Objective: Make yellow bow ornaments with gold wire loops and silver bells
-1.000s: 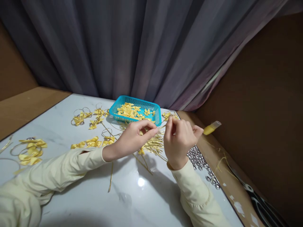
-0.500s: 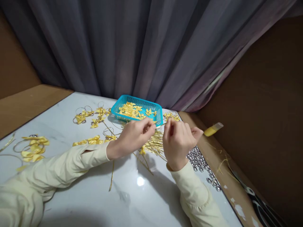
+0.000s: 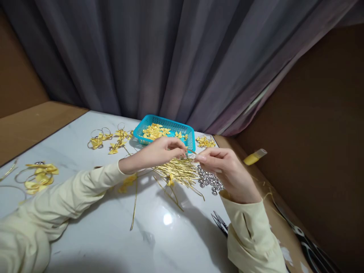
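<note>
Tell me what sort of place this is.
Likely a small handicraft workbench, perhaps at home: a turquoise plastic basket of yellow ribbon bows, a heap of thin gold cords, and small silver bells lie on a white marble-look table before a grey curtain.

One head-worn camera looks forward and down across the table (image 3: 99, 242) toward the curtain (image 3: 170, 57), close above the left hand (image 3: 162, 151) and right hand (image 3: 227, 170), which sit mid-frame.
</note>
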Available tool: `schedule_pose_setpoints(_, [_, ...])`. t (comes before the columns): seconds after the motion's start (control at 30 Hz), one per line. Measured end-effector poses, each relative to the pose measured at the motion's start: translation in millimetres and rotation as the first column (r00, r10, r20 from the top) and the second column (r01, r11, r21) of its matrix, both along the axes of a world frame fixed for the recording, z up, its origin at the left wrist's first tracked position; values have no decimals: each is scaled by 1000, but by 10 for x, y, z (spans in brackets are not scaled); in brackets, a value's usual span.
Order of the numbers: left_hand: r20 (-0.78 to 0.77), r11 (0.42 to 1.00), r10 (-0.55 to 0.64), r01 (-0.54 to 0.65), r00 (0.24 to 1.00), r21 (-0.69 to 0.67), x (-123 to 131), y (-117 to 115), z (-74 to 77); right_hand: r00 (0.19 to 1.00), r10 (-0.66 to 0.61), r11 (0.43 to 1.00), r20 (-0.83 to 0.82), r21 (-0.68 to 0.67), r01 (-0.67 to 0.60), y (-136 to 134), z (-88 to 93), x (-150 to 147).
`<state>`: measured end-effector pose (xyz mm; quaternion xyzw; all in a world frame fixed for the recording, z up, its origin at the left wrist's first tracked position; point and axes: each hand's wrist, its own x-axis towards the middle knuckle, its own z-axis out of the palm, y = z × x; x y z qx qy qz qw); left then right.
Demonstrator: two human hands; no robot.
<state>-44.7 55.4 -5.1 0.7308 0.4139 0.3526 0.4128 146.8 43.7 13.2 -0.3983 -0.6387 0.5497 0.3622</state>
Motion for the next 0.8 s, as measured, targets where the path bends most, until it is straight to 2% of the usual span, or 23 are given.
schedule_pose_setpoints(0.1, [131,975,-139,158,982,-154,-53,-35,101,995,85,988,-53,-122,-91,44,-15,40])
schedule_pose_setpoints(0.2, [234,921,-251,306,939,-241,-96,-89,170,983,180,962,-18,-207,-180,61,-21,32])
schedule_pose_setpoints(0.3, [215,838,-392,444,895,-319,-106,-107,182,960,280,930,25,-256,-265,53,-14,17])
schedule_pose_setpoints(0.43, [222,714,-555,596,802,-366,-104,-79,148,918,397,877,-8,-291,-382,33,-7,30])
schedule_pose_setpoints(0.6, [341,590,-605,693,719,-414,-132,-53,113,887,452,822,-99,-339,-457,39,-43,44])
schedule_pose_setpoints(0.73, [492,453,-634,802,597,-389,-132,-96,83,835,499,736,-233,-395,-550,41,-101,-19])
schedule_pose_setpoints(0.8, [577,416,-594,828,561,-376,-117,-138,75,813,500,698,-300,-416,-583,34,-123,-58])
